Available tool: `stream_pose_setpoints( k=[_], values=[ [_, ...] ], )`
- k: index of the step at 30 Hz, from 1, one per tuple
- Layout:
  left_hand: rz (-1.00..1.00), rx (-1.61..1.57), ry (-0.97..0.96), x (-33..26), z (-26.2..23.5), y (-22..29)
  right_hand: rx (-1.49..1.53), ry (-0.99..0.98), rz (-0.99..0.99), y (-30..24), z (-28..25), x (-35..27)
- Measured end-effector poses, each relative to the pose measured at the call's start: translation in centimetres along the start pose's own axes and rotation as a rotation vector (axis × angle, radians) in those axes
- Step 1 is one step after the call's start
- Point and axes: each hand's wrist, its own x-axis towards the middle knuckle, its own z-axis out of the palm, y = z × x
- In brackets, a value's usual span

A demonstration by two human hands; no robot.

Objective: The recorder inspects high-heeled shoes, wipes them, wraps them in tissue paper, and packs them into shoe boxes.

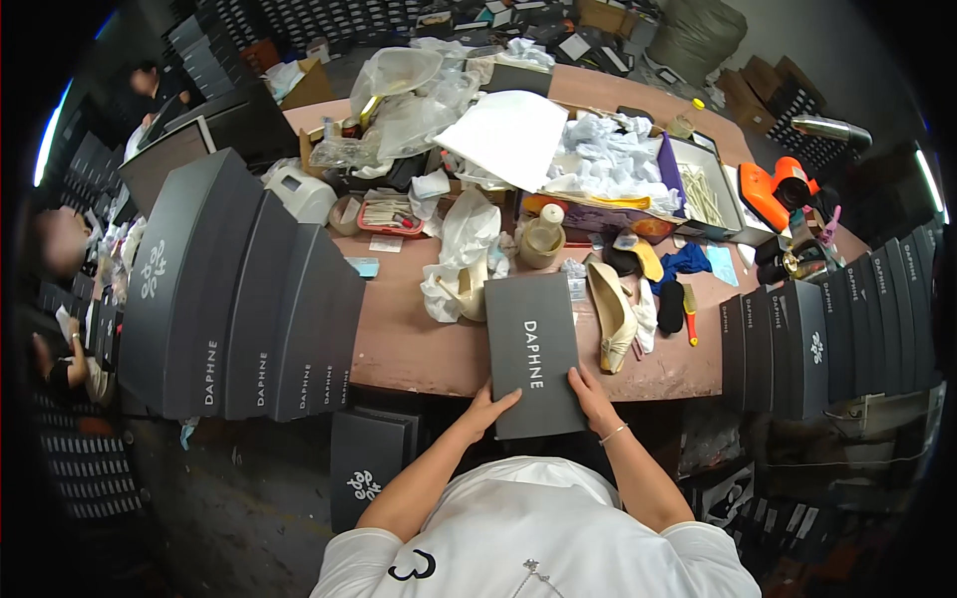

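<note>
A dark grey shoebox (534,344) with its lid on is held between my two hands at the front edge of the table. My left hand (486,409) grips its left side, with the thumb on the lid. On the opposite side my right hand (594,401) presses against the box, fingers partly hidden. Just beyond, to the right, lies a beige pump (612,317) on the table. To the box's left, another pale high-heeled shoe (465,294) is partly covered by white tissue paper (469,231).
Shoebox stacks rise at the left (179,289) and right (842,329). Beyond my hands stand a squat bottle (542,239) and a carton of crumpled paper (610,159). A brush (691,317), a blue cloth (685,262) and an orange tool (764,197) lie rightward. More boxes (371,463) sit below the table edge.
</note>
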Motion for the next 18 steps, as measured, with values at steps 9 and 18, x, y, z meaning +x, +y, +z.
stream_pose_setpoints(
  k=[9,18],
  values=[
    [-0.255,-1.030,-0.521,-7.9,2.7,8.3,0.310,-0.003,-0.444,-12.8,-3.3,-9.0],
    [-0.447,-1.426,-0.990,-10.1,2.6,4.7,0.981,-0.211,-0.024,-6.5,4.5,-10.8]
  ],
)
